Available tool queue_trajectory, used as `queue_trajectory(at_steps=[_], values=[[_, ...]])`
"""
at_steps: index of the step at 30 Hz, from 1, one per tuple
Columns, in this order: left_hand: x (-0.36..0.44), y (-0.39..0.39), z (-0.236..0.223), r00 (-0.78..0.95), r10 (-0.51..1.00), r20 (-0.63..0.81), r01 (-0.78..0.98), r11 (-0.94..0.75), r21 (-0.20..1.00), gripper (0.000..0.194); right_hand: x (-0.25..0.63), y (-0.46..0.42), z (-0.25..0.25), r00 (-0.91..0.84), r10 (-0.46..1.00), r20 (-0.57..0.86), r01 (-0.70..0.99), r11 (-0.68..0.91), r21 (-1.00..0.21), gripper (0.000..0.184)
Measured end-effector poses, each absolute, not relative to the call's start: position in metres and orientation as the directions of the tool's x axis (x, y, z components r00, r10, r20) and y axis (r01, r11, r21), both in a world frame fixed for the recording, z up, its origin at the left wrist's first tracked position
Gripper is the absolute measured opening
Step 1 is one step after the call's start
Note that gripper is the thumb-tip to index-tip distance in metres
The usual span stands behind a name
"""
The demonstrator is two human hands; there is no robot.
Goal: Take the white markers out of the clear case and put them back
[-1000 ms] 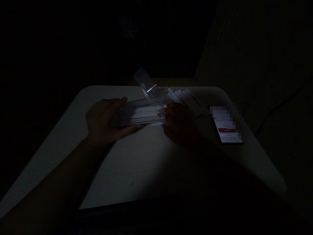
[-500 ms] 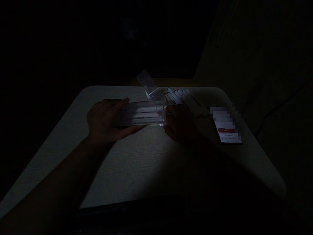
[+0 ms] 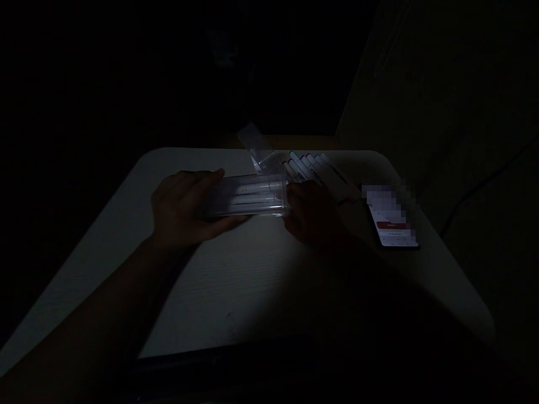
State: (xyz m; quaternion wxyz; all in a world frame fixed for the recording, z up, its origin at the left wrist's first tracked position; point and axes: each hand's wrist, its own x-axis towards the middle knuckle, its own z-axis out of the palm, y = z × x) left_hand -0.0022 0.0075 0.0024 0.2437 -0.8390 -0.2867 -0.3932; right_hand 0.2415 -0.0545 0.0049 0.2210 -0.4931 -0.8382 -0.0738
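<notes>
A clear plastic case (image 3: 240,196) lies sideways above the table, with several white markers (image 3: 252,200) visible inside. My left hand (image 3: 181,207) is wrapped round its left end, thumb along the near side. At the opposite, open end is my right hand (image 3: 309,210), fingers curled against the mouth, with a fingertip seeming to reach inside. Deep shadow hides whatever these fingers hold. The case's clear flap (image 3: 256,145) stands folded back on the far side. Just beyond my right hand, several loose markers (image 3: 309,163) with differently coloured ends lie side by side.
A lit phone (image 3: 393,224) lies on the right part of the pale table (image 3: 219,286). Along the near table edge runs a dark object (image 3: 219,359) that I cannot make out. A cable (image 3: 484,182) hangs at the right. The surroundings are very dark.
The case and both hands have shifted very slightly to the right. Inside the case the markers appear arranged a little differently near the mouth. The loose markers keep their places.
</notes>
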Motion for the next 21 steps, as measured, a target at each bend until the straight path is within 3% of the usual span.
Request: queue_trajectory(at_steps=[11, 16, 21], values=[[-0.006, 0.007, 0.0, 0.566, 0.376, 0.734, 0.684, -0.711, -0.163, 0.085, 0.233, -0.059, 0.01, -0.39, 0.863, 0.322, 0.915, 0.403, 0.029, 0.031], [-0.005, 0.007, 0.001, 0.564, 0.372, 0.737, 0.692, -0.7, -0.177, 0.086, 0.23, -0.062, 0.014, -0.366, 0.861, 0.352, 0.925, 0.377, 0.04, 0.033], [-0.005, 0.007, 0.0, 0.548, 0.353, 0.759, 0.708, -0.678, -0.196, 0.085, 0.227, -0.062, 0.014, -0.37, 0.857, 0.36, 0.924, 0.38, 0.044, 0.024]])
